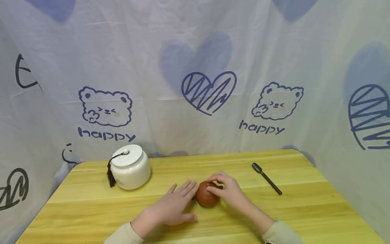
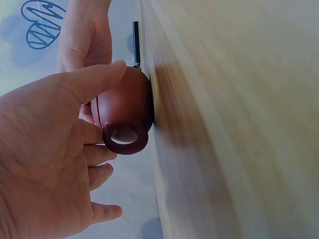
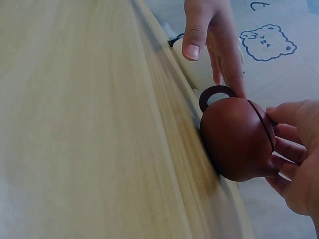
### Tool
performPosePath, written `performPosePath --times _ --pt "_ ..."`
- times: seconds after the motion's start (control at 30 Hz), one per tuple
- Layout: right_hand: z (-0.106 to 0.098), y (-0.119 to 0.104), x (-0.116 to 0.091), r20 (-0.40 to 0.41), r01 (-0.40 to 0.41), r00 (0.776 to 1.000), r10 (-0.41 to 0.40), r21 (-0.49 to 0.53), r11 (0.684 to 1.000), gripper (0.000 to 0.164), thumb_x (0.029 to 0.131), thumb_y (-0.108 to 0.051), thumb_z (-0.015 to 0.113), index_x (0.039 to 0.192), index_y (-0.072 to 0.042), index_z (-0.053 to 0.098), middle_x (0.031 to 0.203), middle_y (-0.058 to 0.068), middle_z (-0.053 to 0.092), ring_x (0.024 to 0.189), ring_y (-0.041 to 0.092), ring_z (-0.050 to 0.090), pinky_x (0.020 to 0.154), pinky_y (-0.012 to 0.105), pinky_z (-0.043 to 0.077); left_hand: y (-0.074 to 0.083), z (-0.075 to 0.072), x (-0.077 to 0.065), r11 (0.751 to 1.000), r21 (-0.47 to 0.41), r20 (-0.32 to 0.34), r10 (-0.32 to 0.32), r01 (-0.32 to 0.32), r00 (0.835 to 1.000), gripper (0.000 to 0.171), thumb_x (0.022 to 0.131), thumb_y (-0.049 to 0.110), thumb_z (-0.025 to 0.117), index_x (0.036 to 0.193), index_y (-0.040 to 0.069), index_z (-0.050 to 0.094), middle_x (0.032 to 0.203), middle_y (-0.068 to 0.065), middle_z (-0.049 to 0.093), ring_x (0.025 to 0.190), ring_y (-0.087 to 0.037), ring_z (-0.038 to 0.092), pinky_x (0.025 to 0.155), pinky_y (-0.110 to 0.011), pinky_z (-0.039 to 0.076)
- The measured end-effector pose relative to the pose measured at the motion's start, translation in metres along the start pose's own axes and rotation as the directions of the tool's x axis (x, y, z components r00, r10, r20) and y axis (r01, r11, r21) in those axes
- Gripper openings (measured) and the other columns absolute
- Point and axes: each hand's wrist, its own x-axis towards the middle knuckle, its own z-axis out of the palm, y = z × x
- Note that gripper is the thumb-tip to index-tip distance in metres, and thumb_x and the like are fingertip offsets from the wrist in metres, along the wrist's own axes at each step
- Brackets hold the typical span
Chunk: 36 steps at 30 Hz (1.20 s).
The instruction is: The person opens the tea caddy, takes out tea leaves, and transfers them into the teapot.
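Observation:
A small reddish-brown clay teapot [image 1: 208, 200] stands upright on the table between both hands. My right hand [image 1: 230, 192] reaches over it from the right, thumb and forefinger pinching the knob of its lid [image 3: 267, 121]. In the right wrist view the lid sits on the pot, and the spout [image 3: 271, 171] points toward the right hand. On the other side my left hand [image 1: 173, 207] has its fingers stretched out, the fingertips beside the ring handle [image 2: 125, 148]. The left thumb overlaps the pot's body in the left wrist view.
A white lidded jar [image 1: 131, 175] with a black tassel [image 1: 111, 177] stands at the table's back left. Toward the right lies a slim black scoop [image 1: 268, 180]. Behind the wooden table [image 1: 307, 206] hangs a printed cloth [image 1: 152, 61].

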Motion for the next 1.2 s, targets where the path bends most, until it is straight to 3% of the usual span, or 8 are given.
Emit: performPosePath --times 0.67,0.97,1.2 --pt "0.001 -0.002 0.0 0.004 -0.004 1.0 0.003 0.046 0.999 0.015 0.087 -0.02 0.073 0.101 -0.013 0.074 0.108 0.004 0.068 0.104 0.023 0.064 0.092 0.039 0.056 0.0 -0.001 0.003 0.999 -0.021 0.004 -0.024 0.024 1.0 0.087 0.09 0.058 0.058 0.156 0.012 0.024 0.163 -0.006 0.023 0.152 -0.024 0.018 0.117 -0.062 0.022" --pt "0.0 0.0 0.001 0.005 -0.033 0.999 0.033 0.07 0.997 0.014 0.086 -0.016 0.074 0.1 -0.014 0.074 0.108 0.004 0.068 0.102 0.02 0.065 0.09 0.035 0.057 -0.003 0.001 0.017 0.995 -0.072 -0.029 -0.065 0.063 0.997 0.078 0.094 0.057 0.052 0.153 0.012 0.032 0.16 -0.007 0.03 0.151 -0.025 0.022 0.117 -0.063 0.021" --pt "0.0 0.001 0.001 0.026 -0.038 0.999 0.036 0.075 0.996 0.014 0.087 -0.015 0.073 0.101 -0.014 0.074 0.11 0.004 0.067 0.105 0.02 0.064 0.09 0.03 0.056 -0.003 0.001 0.03 0.993 -0.074 -0.006 -0.093 0.092 0.996 0.078 0.095 0.059 0.048 0.154 0.011 0.03 0.161 -0.008 0.029 0.152 -0.026 0.021 0.117 -0.063 0.022"
